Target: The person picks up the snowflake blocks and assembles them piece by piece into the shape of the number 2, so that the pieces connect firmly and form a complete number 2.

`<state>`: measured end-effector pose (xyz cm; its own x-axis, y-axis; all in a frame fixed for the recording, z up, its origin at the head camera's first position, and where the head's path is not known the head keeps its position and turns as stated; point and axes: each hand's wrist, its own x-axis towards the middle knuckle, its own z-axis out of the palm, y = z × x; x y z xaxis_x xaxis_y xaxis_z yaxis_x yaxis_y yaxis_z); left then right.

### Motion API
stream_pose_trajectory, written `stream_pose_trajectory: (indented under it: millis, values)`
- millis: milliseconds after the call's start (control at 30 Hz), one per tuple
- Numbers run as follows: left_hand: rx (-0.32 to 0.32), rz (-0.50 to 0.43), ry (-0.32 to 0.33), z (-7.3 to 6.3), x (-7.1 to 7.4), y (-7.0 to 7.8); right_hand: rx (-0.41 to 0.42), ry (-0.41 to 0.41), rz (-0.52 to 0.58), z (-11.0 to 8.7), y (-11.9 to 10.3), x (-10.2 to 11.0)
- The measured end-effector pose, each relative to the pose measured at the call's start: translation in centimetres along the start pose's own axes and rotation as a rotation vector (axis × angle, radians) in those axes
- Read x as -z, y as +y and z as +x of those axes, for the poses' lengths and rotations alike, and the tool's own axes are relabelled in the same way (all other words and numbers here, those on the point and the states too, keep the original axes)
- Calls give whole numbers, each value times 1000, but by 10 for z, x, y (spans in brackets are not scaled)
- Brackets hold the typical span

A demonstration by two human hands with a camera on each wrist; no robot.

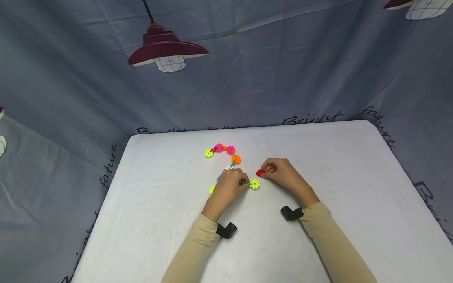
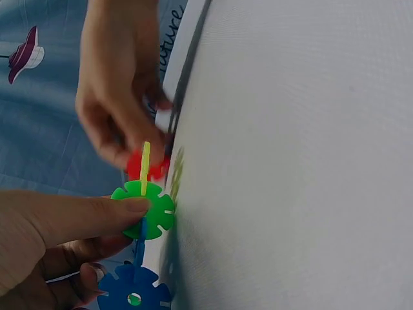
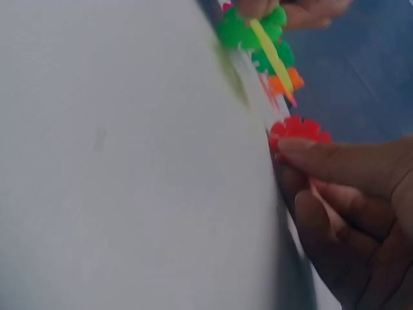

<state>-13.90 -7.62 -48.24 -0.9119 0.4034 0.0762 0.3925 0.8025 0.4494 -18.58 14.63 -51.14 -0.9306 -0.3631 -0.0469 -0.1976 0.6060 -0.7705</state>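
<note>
My left hand [image 1: 229, 186] pinches a green notched disc [image 2: 158, 210] between thumb and fingers. That disc belongs to a curved chain of slotted, flower-shaped plastic discs; a yellow disc [image 1: 255, 184] juts from its right end, and a blue disc [image 2: 134, 288] joins it on the other side. My right hand [image 1: 281, 173] pinches a loose red disc [image 1: 260, 173] just beyond the yellow one, a small gap apart in the right wrist view. Pink discs [image 1: 219, 147] and an orange disc [image 1: 236, 159] form the chain's far part. The left hand hides its middle.
A white-covered table [image 1: 159, 204] lies under everything. A grey-blue curtain [image 1: 247, 78] with printed lamps and lettering hangs behind and at both sides. Black curved pieces [image 1: 226, 230] stick out at both wrists, by the beige sleeves [image 1: 194, 247].
</note>
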Motion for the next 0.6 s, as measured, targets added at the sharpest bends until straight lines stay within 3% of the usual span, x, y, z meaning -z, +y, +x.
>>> stream_pose_trajectory:
  millis: [200, 600]
  values:
    - [12, 5, 17, -1, 0, 0, 68, -23, -9, -25, 7, 2]
    - [-17, 27, 18, 0, -4, 1, 144, 62, -108, -38, 2, -3]
